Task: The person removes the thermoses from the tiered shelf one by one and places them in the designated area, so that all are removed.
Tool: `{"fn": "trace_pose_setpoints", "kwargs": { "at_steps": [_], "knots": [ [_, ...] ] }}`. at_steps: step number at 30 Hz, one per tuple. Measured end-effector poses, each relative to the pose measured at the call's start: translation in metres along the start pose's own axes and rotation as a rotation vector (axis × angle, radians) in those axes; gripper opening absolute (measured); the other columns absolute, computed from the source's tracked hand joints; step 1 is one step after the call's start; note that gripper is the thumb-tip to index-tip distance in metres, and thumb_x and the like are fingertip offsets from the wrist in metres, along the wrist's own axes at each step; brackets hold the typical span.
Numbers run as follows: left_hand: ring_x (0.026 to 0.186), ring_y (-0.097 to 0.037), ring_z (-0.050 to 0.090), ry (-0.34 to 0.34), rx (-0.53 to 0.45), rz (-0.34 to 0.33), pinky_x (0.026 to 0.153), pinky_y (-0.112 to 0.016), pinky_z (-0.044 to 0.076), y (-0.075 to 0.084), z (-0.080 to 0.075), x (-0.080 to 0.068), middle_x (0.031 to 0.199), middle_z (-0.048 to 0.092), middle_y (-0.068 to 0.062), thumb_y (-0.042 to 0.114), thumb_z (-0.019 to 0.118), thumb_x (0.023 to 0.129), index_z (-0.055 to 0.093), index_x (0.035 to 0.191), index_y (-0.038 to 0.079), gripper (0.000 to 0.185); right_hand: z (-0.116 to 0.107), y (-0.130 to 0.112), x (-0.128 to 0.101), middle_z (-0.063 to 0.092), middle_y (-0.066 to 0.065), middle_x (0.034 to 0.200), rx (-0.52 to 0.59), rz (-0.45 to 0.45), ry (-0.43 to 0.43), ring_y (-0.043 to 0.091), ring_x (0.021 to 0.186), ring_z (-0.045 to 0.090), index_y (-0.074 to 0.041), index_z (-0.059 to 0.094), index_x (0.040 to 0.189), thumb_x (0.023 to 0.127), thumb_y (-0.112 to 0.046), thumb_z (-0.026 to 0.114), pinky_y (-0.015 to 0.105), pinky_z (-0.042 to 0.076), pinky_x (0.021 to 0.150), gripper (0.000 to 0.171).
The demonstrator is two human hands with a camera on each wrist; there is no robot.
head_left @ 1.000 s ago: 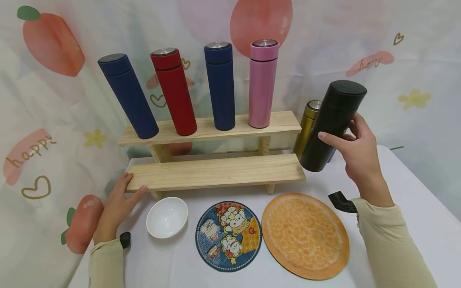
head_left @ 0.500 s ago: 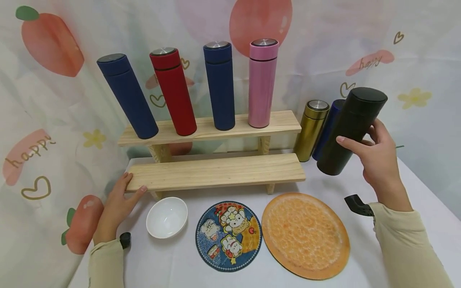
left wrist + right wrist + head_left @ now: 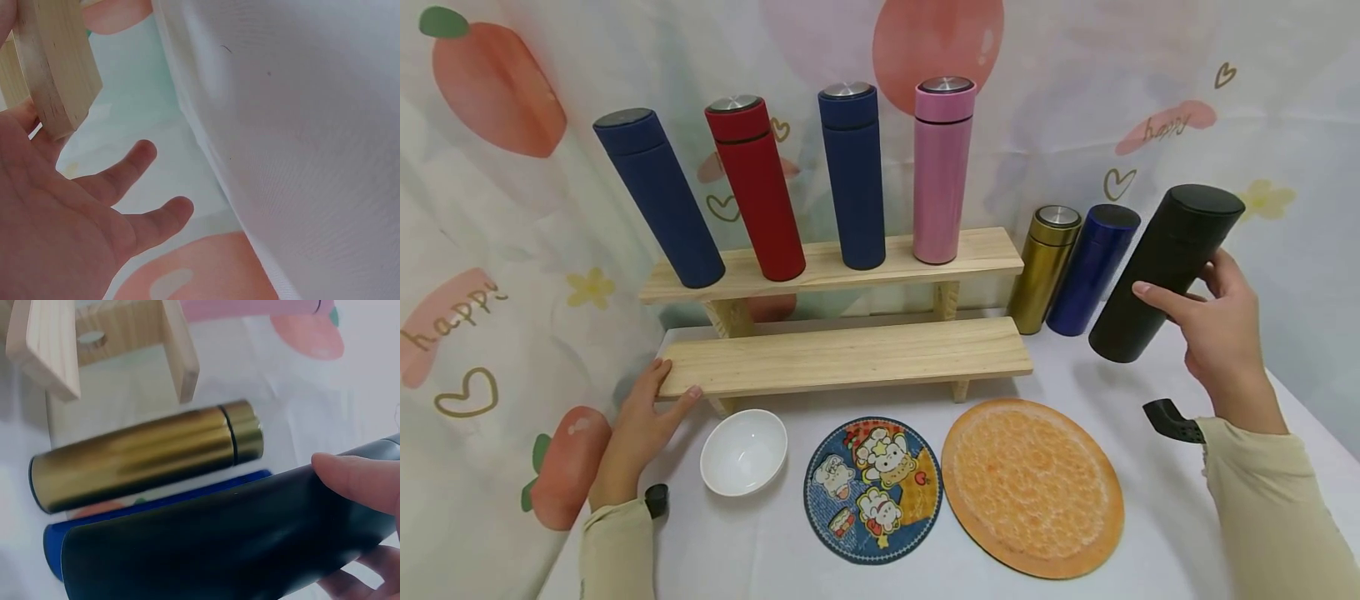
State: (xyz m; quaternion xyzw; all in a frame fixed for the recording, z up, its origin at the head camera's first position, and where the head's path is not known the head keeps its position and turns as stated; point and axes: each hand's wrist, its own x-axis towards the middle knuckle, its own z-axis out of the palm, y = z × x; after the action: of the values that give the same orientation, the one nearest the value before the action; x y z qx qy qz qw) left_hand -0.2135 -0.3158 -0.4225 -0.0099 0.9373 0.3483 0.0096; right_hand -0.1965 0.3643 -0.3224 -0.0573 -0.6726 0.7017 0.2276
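Rightward and slightly lower is where the tall matte black cylindrical flask has travelled over the last second, away from the two-tier pale wooden shelf; it now hangs tilted in the air to the right of that shelf, its base clear of the white table. With it gone from in front of them, the metallic gold flask and the dark blue flask beside it show fully, standing just right of the shelf, the blue one between the gold one and the black one. The right hand grips the black flask, thumb and fingers curled round its barrel. The left hand has not shifted: it lies flat and relaxed, fingertips touching the left end of the shelf's lower board.

Every flask has its lid on, so contents cannot be told. In front of the shelf, the small white glossy bowl holds nothing.

On the shelf's upper board stand four smooth cylinders: a navy flask, a red flask, a second navy flask and a pink flask, three of them with metal caps. In front of the shelf lie a round blue cartoon-printed mat and, right of it, a round orange textured mat.
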Motion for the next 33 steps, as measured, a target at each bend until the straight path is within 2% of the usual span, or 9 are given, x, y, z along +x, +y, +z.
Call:
{"fn": "trace_pose_setpoints", "kwargs": {
  "at_steps": [5,13,18,20,21,23,26,29,33],
  "knots": [
    [0.157,-0.057,0.009,0.000,0.002,0.000,0.120,-0.077,0.016,0.000,-0.001,-0.001,0.176,0.001,-0.026,0.056,0.060,0.107,0.010,0.170,-0.002,0.099,-0.007,0.004,0.010,0.055,-0.004,0.135,0.040,0.003,0.012,0.011,0.111,0.060,-0.021,0.055,0.155,0.087,0.009,0.084,0.011,0.055,0.077,0.080],
    [0.156,-0.058,0.011,0.024,0.013,0.030,0.120,-0.077,0.017,-0.003,-0.001,-0.001,0.176,0.005,-0.028,0.053,0.061,0.107,0.014,0.168,-0.004,0.096,-0.015,0.008,0.031,0.054,-0.006,0.132,0.054,0.055,0.021,0.009,0.116,0.054,-0.022,0.057,0.151,0.086,0.012,0.083,0.012,0.057,0.073,0.077],
    [0.156,-0.058,0.012,0.030,0.010,0.035,0.119,-0.077,0.017,-0.003,-0.001,-0.001,0.176,0.006,-0.028,0.052,0.061,0.108,0.015,0.168,-0.004,0.095,-0.019,0.010,0.046,0.051,-0.010,0.134,-0.105,0.090,0.046,0.009,0.118,0.051,-0.026,0.053,0.151,0.088,-0.001,0.088,0.009,0.054,0.072,0.077],
    [0.156,-0.058,0.012,0.032,0.008,0.034,0.120,-0.077,0.017,-0.003,-0.001,-0.001,0.176,0.006,-0.028,0.052,0.062,0.107,0.015,0.168,-0.004,0.095,-0.021,0.012,0.052,0.049,-0.011,0.139,-0.222,0.103,0.053,0.008,0.120,0.050,-0.028,0.048,0.154,0.090,-0.008,0.088,0.009,0.053,0.078,0.078],
    [0.157,-0.057,0.012,0.031,0.006,0.031,0.120,-0.077,0.017,-0.003,0.000,-0.001,0.176,0.006,-0.028,0.052,0.063,0.107,0.015,0.168,-0.004,0.096,-0.021,0.014,0.055,0.048,-0.011,0.143,-0.267,0.108,0.056,0.008,0.122,0.049,-0.028,0.046,0.156,0.092,-0.011,0.087,0.012,0.054,0.086,0.078],
    [0.157,-0.057,0.012,0.035,0.006,0.034,0.120,-0.076,0.017,-0.003,0.000,-0.001,0.176,0.007,-0.028,0.051,0.064,0.107,0.016,0.168,-0.005,0.096,-0.022,0.017,0.061,0.045,-0.011,0.149,-0.371,0.116,0.060,0.009,0.129,0.047,-0.028,0.040,0.160,0.095,-0.017,0.084,0.022,0.051,0.103,0.079],
    [0.157,-0.057,0.012,0.037,0.002,0.036,0.120,-0.076,0.018,-0.004,0.001,0.000,0.176,0.007,-0.027,0.051,0.064,0.106,0.016,0.169,-0.004,0.096,-0.022,0.022,0.069,0.036,-0.002,0.165,-0.486,0.129,0.047,0.013,0.144,0.038,-0.024,0.026,0.168,0.100,-0.027,0.078,0.042,0.037,0.122,0.086],
    [0.157,-0.057,0.012,0.034,0.000,0.040,0.120,-0.076,0.018,-0.006,0.001,0.002,0.176,0.006,-0.027,0.052,0.063,0.107,0.014,0.169,-0.004,0.096,-0.021,0.026,0.077,0.023,0.006,0.175,-0.532,0.140,0.041,0.017,0.155,0.026,-0.016,0.016,0.171,0.102,-0.031,0.074,0.051,0.029,0.126,0.092],
    [0.157,-0.057,0.011,0.029,-0.010,0.037,0.120,-0.077,0.017,-0.007,0.002,0.003,0.176,0.005,-0.027,0.052,0.063,0.107,0.014,0.169,-0.003,0.097,-0.019,0.032,0.086,0.016,0.011,0.177,-0.562,0.138,0.046,0.024,0.160,0.021,-0.011,0.012,0.171,0.102,-0.031,0.072,0.050,0.026,0.127,0.094]
  ]
}}
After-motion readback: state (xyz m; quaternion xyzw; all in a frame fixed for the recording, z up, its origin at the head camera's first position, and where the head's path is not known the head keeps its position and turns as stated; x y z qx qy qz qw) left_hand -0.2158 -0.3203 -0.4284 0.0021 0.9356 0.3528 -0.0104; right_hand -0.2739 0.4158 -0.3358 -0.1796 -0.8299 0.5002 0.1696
